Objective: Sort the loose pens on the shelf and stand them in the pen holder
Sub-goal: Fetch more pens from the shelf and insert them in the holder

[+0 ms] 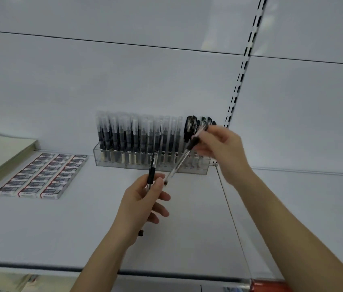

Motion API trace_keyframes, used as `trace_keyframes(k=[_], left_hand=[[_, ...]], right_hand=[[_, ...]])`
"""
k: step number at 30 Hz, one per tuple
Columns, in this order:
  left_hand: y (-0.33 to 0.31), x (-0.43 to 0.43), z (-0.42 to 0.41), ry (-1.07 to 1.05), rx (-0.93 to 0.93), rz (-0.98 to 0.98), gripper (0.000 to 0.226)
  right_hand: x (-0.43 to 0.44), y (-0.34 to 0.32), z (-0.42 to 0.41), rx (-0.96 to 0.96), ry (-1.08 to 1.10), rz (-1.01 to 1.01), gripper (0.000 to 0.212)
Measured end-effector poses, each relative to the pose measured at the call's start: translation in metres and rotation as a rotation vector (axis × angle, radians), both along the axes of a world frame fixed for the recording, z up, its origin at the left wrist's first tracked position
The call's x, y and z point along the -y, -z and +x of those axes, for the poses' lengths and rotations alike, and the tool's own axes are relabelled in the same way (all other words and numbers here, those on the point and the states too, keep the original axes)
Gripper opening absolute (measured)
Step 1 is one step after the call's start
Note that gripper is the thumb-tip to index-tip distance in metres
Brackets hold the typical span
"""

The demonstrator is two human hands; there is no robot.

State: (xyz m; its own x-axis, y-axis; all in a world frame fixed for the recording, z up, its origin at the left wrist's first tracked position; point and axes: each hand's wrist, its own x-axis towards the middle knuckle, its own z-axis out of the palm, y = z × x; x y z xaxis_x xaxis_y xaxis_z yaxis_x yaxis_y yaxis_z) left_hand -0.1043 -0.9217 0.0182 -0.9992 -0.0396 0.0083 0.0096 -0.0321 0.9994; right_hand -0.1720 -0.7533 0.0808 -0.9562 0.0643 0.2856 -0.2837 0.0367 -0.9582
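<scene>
Where the white shelf [82, 228] meets its back panel, a clear acrylic pen holder [111, 164] stands packed with upright capped pens [113, 131]. Left hand [143, 205] curls round a black-grip pen [151, 173], near vertical, just before the holder. Right hand [221, 148] pinches a clear-barrelled pen [178, 165] slanting from upper right down to lower left, low end beside the left hand. Print on pens and boxed erasers [42, 175]: too blurred to read.

White back panel [124, 81] w/ slotted upright [248, 45]

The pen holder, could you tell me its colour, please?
The holder is clear plastic, best seen in the head view.
</scene>
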Motion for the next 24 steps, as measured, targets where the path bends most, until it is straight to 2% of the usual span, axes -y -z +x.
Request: trace_keyframes(k=[3, 5, 12, 15, 24], left_hand=[[0.001, 0.001, -0.001, -0.024, -0.014, -0.033, 0.021], [0.002, 0.000, -0.002, -0.034, -0.012, -0.025, 0.030], [0.002, 0.003, -0.005, -0.067, 0.025, 0.070, 0.028], [0.003, 0.004, -0.004, -0.079, 0.017, 0.075, 0.029], [0.005, 0.006, -0.001, -0.108, -0.089, -0.010, 0.020]], right_hand=[[-0.018, -0.007, -0.016, -0.127, 0.227, 0.128, 0.008], [-0.022, -0.008, -0.024, -0.171, 0.285, 0.208, 0.007], [-0.004, -0.012, -0.036, -0.251, 0.266, 0.372, 0.009], [0.001, -0.014, -0.041, -0.264, 0.259, 0.424, 0.017], [0.013, -0.017, -0.049, -0.251, 0.237, 0.555, 0.019]])
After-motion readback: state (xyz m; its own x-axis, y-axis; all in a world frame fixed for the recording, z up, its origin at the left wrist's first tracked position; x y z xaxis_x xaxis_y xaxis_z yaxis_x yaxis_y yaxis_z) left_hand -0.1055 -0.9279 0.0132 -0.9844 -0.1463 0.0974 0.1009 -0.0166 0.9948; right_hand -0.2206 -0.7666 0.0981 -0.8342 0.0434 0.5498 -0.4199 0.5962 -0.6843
